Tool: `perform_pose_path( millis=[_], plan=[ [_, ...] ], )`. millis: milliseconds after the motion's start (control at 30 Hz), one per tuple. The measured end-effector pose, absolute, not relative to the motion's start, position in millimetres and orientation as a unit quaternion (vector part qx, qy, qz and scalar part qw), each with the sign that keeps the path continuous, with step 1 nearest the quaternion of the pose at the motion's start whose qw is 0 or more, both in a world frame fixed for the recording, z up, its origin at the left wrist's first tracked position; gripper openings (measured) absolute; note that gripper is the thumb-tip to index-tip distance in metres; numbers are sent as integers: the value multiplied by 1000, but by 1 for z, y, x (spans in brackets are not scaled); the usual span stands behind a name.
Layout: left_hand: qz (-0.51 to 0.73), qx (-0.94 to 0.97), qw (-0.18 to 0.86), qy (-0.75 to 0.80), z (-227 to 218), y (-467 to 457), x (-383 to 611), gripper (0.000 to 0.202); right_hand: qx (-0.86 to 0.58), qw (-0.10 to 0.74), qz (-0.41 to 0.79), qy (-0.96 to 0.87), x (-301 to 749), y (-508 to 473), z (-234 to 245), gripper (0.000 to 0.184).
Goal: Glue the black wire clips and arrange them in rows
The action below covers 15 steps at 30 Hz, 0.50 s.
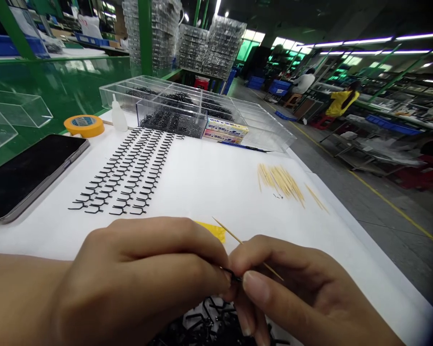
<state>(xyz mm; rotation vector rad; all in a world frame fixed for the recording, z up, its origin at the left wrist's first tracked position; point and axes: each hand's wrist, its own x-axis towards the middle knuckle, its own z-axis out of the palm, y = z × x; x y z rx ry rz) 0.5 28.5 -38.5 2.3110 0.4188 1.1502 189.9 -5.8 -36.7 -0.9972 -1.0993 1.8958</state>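
Both hands meet low in the middle of the view. My left hand [144, 274] is closed, its fingertips pinching a small black forked piece [235, 277], mostly hidden by the fingers. Thumb and forefinger of my right hand [296, 283] press on the other end of that piece. A wooden toothpick [227, 229] also sits in my right hand, slanting out past the forefinger. Below the hands lies a heap of loose black pieces [211, 324]. Behind the fingers, a yellow patch [213, 231] shows on the white work surface [209, 187].
Black forked pieces [120, 210] lie in several rows at left. Beyond are a phone [29, 173], orange tape roll [83, 126], white dropper bottle [118, 115], divided clear box [263, 120] and two small cartons [225, 130]. Toothpicks [281, 181] lie scattered at right. Two people sit farther off.
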Motion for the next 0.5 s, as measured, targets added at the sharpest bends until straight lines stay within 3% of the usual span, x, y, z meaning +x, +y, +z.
perform_pose_path(
  millis=[200, 367, 500],
  plan=[
    [435, 859, 146, 226, -14, 16, 11, 23, -389, 354, 735, -428, 191, -7, -38, 7],
    [434, 858, 152, 230, -12, 12, 14, 20, -404, 351, 717, -446, 193, -10, -40, 9],
    [424, 858, 176, 231, -11, 13, 15, 24, -445, 338, 676, -480, 195, -9, -38, 22]
  ],
)
